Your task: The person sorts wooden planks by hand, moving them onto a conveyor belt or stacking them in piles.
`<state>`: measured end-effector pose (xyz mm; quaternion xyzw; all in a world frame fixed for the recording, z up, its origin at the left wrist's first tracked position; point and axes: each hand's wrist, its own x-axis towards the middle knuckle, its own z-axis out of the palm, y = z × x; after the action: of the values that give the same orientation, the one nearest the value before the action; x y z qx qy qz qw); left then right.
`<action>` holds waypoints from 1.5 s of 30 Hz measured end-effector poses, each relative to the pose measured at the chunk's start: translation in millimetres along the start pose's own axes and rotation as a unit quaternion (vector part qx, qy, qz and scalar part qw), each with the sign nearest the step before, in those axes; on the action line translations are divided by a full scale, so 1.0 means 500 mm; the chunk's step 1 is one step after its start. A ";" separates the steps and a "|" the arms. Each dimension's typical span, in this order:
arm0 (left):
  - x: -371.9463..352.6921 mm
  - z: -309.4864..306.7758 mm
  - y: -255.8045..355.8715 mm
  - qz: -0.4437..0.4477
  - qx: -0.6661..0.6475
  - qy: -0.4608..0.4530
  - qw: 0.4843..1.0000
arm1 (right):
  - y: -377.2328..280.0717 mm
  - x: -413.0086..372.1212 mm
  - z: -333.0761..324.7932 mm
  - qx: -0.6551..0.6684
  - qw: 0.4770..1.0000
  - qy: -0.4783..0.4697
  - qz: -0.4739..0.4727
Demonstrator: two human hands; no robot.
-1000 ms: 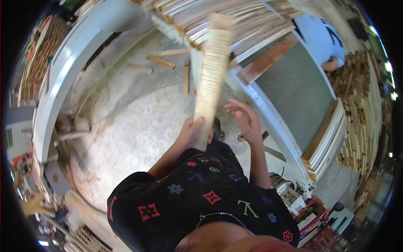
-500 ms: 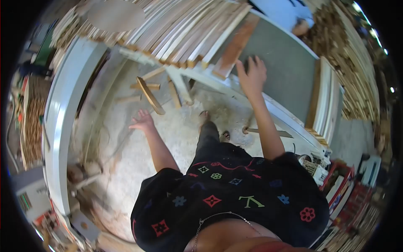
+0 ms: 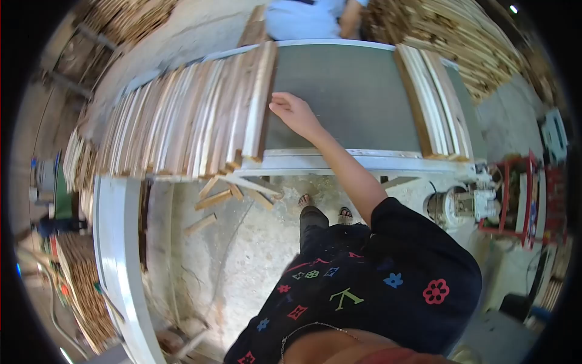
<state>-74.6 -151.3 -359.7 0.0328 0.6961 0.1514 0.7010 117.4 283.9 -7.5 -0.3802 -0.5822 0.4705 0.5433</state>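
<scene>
My right hand (image 3: pixel 295 114) reaches over the green table top (image 3: pixel 345 97), its fingers loosely bent and nothing visible in them. Its fingertips are right at the side of the end board (image 3: pixel 260 100) in a long row of wooden boards (image 3: pixel 182 118). These boards lie side by side across the table, their near ends sticking out over the front edge. My left hand is out of view.
A shorter group of boards (image 3: pixel 431 103) lies at the table's right end. Across the table is a person in light blue (image 3: pixel 303 21). Wood offcuts (image 3: pixel 213 200) lie on the floor. A red rack (image 3: pixel 506 200) stands at right, a white metal beam (image 3: pixel 120 242) at left.
My right hand has moved left across the table to the row's end. The separate reddish-brown board no longer shows lying apart. My left hand has left the view, which has turned.
</scene>
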 end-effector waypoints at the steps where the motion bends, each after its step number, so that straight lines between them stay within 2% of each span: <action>1: 0.000 -0.011 -0.025 -0.010 0.001 0.000 1.000 | -0.018 -0.015 -0.073 -0.184 0.976 0.053 -0.102; 2: 0.000 -0.024 -0.044 -0.016 0.000 0.002 1.000 | -0.059 -0.036 -0.162 -0.365 0.906 0.096 -0.193; 3: 0.000 -0.039 -0.057 -0.020 -0.007 0.002 1.000 | -0.115 -0.056 -0.243 -0.427 0.865 0.183 -0.189; 4: 0.001 -0.053 -0.075 -0.021 -0.018 0.003 1.000 | -0.120 -0.064 -0.333 -0.525 0.796 0.256 -0.159; 6: 0.037 -0.095 -0.095 0.000 -0.063 -0.003 0.998 | -0.120 -0.079 -0.481 -0.694 0.631 0.346 -0.017; 7: 0.056 -0.120 -0.100 0.014 -0.092 -0.005 0.996 | -0.089 -0.073 -0.557 -0.705 0.627 0.331 0.021; 8: 0.065 -0.135 -0.091 0.026 -0.102 -0.002 0.994 | -0.104 -0.060 -0.599 -0.660 0.685 0.269 0.148; 9: 0.035 -0.127 -0.058 0.029 -0.102 0.009 0.994 | -0.099 -0.047 -0.625 -0.658 0.695 0.243 0.161; 11: -0.065 -0.063 0.055 0.051 -0.014 0.063 0.997 | -0.069 -0.026 -0.662 -0.650 0.713 0.190 0.185; 13: -0.037 -0.025 0.142 0.091 0.014 0.072 0.993 | -0.058 -0.019 -0.665 -0.643 0.717 0.184 0.198; 15: -0.055 0.079 0.243 0.156 0.096 0.047 0.982 | -0.054 -0.020 -0.657 -0.651 0.707 0.183 0.205; 16: -0.079 0.143 0.285 0.184 0.142 -0.011 0.973 | -0.054 -0.037 -0.649 -0.654 0.711 0.175 0.191; 17: -0.184 0.244 0.335 0.230 0.166 -0.096 0.954 | -0.070 -0.069 -0.628 -0.651 0.719 0.162 0.183; 18: -0.215 0.326 0.369 0.236 0.215 -0.175 0.931 | -0.101 -0.116 -0.593 -0.644 0.729 0.148 0.176; 19: -0.227 0.397 0.375 0.276 0.199 -0.258 0.904 | -0.126 -0.172 -0.554 -0.637 0.740 0.131 0.174; 21: -0.263 0.535 0.393 0.233 0.106 -0.464 0.848 | -0.162 -0.284 -0.483 -0.629 0.755 0.123 0.143; 23: -0.339 0.656 0.391 0.158 0.008 -0.574 0.803 | -0.172 -0.370 -0.418 -0.622 0.760 0.142 0.124; 24: -0.434 0.689 0.402 0.132 -0.027 -0.551 0.824 | -0.193 -0.398 -0.387 -0.616 0.764 0.140 0.129; 25: -0.498 0.710 0.404 0.102 -0.063 -0.523 0.844 | -0.198 -0.415 -0.374 -0.582 0.793 0.143 0.109; 26: -0.466 0.725 0.397 0.083 -0.143 -0.667 0.726 | -0.200 -0.431 -0.365 -0.547 0.820 0.146 0.089; 28: -0.487 0.703 0.386 0.129 -0.171 -0.546 0.810 | -0.209 -0.444 -0.382 -0.447 0.880 0.162 0.014; 29: -0.493 0.690 0.392 0.152 -0.183 -0.481 0.844 | -0.206 -0.449 -0.403 -0.389 0.907 0.146 0.069; 31: -0.469 0.667 0.392 0.153 -0.177 -0.435 0.870 | -0.188 -0.473 -0.431 -0.263 0.940 0.105 0.188; 33: -0.454 0.642 0.390 0.164 -0.157 -0.420 0.879 | -0.174 -0.488 -0.419 -0.180 0.953 0.099 0.223; 36: -0.435 0.588 0.383 0.153 -0.132 -0.546 0.813 | -0.188 -0.504 -0.368 -0.042 0.949 0.108 0.294; 39: -0.501 0.563 0.379 0.136 -0.146 -0.476 0.857 | -0.174 -0.526 -0.349 0.015 0.953 0.094 0.288; 40: -0.494 0.548 0.372 0.132 -0.152 -0.487 0.850 | -0.156 -0.536 -0.349 0.035 0.954 0.092 0.283; 43: -0.468 0.528 0.346 0.162 -0.166 -0.417 0.879 | -0.148 -0.554 -0.338 0.075 0.952 0.112 0.275; 45: -0.469 0.521 0.343 0.156 -0.159 -0.438 0.871 | -0.138 -0.555 -0.330 0.059 0.960 0.114 0.250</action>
<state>157.2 -5.6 -81.5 0.0918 0.2701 0.3378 0.8969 319.1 22.9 -22.8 -0.5319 -0.3736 0.5789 0.4924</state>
